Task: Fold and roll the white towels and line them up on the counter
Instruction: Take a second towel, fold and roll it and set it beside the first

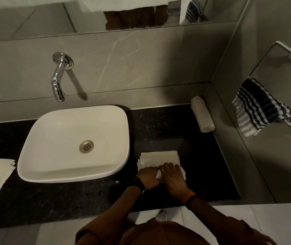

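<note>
I see both hands, left hand [148,177] and right hand [174,177], fingers curled tight on a folded white towel [160,159] (half rolled) atop the black speckled stone surface [159,131] beside a white square basin [74,144]; no writing legible.

White basin [53,131], chrome wall tap [58,80], checked cloth [257,108] on ring [268,55].

Folded white towel [159,158] half-rolled on counter [159,131]; rolled towel [202,116] against wall
</note>
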